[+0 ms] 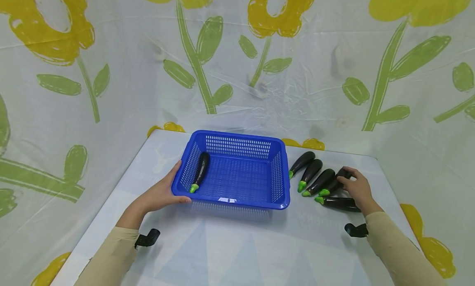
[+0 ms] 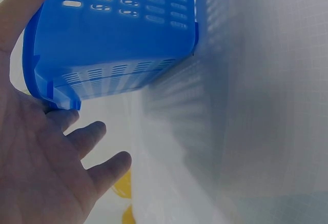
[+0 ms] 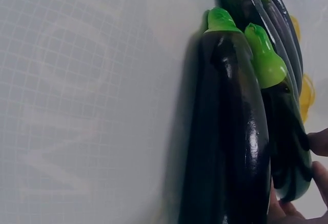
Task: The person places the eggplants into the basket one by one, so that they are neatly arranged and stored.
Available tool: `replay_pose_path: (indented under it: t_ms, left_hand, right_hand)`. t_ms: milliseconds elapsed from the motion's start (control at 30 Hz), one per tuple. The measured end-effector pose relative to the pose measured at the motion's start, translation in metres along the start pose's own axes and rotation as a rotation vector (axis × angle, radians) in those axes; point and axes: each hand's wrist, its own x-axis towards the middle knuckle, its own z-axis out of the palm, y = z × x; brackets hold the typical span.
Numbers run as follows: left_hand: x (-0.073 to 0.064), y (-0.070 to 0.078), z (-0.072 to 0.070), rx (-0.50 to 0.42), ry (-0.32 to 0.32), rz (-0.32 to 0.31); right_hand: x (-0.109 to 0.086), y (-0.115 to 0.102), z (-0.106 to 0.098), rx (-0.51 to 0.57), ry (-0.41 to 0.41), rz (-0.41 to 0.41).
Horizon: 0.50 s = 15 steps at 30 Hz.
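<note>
Beige sleeves [image 1: 111, 255] are reaching over the white table [image 1: 222, 253]. Left hand [image 1: 157, 195] is touching the blue basket [image 1: 237, 134] at its near-left corner, fingers extended; one eggplant [image 1: 201, 168] is lying inside. Right hand [image 1: 359, 191] is pinching another eggplant [image 1: 332, 186], four more lying beside it, right of the basket.

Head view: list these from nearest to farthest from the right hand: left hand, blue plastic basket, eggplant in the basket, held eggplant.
1. Held eggplant: gripped by the right hand.
2. Blue plastic basket: left of the right hand.
3. Eggplant in the basket: toward the basket's left side.
4. Left hand: at the basket's near-left corner.
</note>
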Motion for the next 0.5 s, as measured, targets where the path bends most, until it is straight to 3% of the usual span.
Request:
replay_pose_path:
  t_ms: [500]
  left_hand:
    - [0.0008, -0.0023, 0.0004, -0.006, 0.0, 0.009]
  right_hand:
    - [0.0066, -0.0046, 0.0004, 0.073, 0.037, -0.037]
